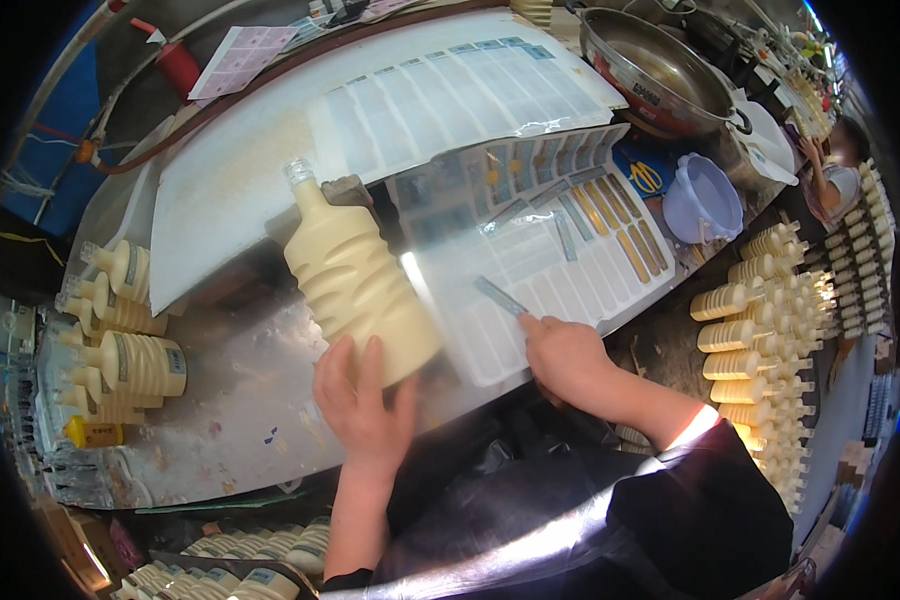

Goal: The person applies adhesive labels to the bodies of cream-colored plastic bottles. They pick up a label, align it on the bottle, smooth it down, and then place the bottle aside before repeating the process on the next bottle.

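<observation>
A cream bottle (355,270) with a wavy, ribbed body and a clear neck lies tilted on the worktable, its neck pointing away from me. My left hand (370,405) holds it near the base, fingers along the side and thumb by the bottom edge. Between the thumb and fingers of my right hand (575,365) is a narrow silvery label strip (500,297), just above a backing sheet (540,335). Gold strips (605,205) and more silvery ones remain on that sheet, beside bare slots.
A pale board (230,190) with label sheets covers the far side. Yellow scissors (646,178), a lavender bucket (703,200) and a wide metal pan (655,65) stand at right. Cream bottles (135,365) crowd the left; rows of them (745,365) fill the right. Another person (838,180) works far right.
</observation>
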Available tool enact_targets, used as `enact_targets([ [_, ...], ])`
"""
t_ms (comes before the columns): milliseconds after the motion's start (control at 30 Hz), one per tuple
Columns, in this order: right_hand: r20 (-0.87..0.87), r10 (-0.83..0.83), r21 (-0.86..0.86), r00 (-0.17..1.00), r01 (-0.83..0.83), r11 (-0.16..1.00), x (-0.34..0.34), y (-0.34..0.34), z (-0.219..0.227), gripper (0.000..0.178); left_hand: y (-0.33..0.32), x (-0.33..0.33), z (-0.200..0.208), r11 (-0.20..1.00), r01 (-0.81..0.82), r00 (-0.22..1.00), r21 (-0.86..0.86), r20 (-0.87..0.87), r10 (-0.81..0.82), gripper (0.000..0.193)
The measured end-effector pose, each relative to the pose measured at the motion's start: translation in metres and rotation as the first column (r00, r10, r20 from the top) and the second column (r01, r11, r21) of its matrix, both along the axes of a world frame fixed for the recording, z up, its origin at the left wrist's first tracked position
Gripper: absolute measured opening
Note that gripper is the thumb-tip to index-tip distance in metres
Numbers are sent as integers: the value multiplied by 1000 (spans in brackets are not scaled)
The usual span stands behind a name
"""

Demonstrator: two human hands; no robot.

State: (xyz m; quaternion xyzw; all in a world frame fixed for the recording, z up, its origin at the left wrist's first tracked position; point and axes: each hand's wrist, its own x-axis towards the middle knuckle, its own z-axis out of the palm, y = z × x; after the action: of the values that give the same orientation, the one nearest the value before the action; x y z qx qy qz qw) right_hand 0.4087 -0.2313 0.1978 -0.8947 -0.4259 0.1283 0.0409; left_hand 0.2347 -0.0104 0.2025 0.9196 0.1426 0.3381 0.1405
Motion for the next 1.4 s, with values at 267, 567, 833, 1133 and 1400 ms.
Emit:
enact_targets([
  [267,29,52,130,998,-56,990,-21,-26,-7,42,11,-3,-7,994,-50,995,-97,76,57,66],
  [567,276,277,283,920,-353,891,-23,-59,-30,26,24,-8,7,983,66,991,-169,126,-45,76],
  [833,-858,-228,62,461,532,845,26,29,59,20,36,22,8,688,6,974,-726,160,159,74],
  [1133,68,488,687,870,-395,609,58,187,127,13,54,43,28,506,91,971,-858,189,146,75],
  [1400,487,578,379,655,-755,535,83,190,112,32,101,66,25,355,172,953,-919,246,176,46],
])
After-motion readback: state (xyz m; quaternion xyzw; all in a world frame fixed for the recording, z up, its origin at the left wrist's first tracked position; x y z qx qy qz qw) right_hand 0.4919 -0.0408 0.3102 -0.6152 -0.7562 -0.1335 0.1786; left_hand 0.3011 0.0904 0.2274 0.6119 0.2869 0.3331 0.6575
